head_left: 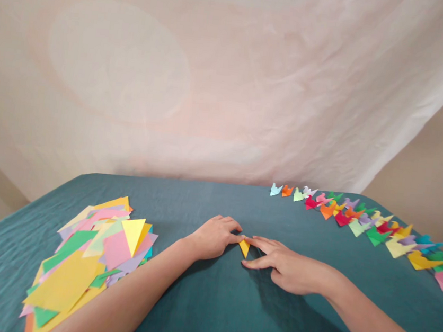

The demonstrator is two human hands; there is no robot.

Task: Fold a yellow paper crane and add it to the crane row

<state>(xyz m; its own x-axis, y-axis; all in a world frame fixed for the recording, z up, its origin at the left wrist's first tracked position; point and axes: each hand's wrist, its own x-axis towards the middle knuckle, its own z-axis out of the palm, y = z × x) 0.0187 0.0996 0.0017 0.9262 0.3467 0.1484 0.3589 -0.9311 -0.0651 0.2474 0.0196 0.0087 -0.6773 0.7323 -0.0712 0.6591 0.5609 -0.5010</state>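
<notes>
A small folded yellow paper piece (244, 247) lies on the teal tablecloth (198, 302) in the middle. My left hand (215, 237) rests just left of it, fingers curled, with the fingertips touching the paper's upper corner. My right hand (285, 266) lies flat on the right, fingers stretched out and pressing on the paper's right side; part of the paper is hidden under them.
A loose pile of coloured paper squares (91, 258) lies at the left, with a folded yellow triangle (134, 233) on top. A long row of folded paper figures (367, 222) in many colours runs along the right. A pale cloth backdrop (215, 80) hangs behind the table.
</notes>
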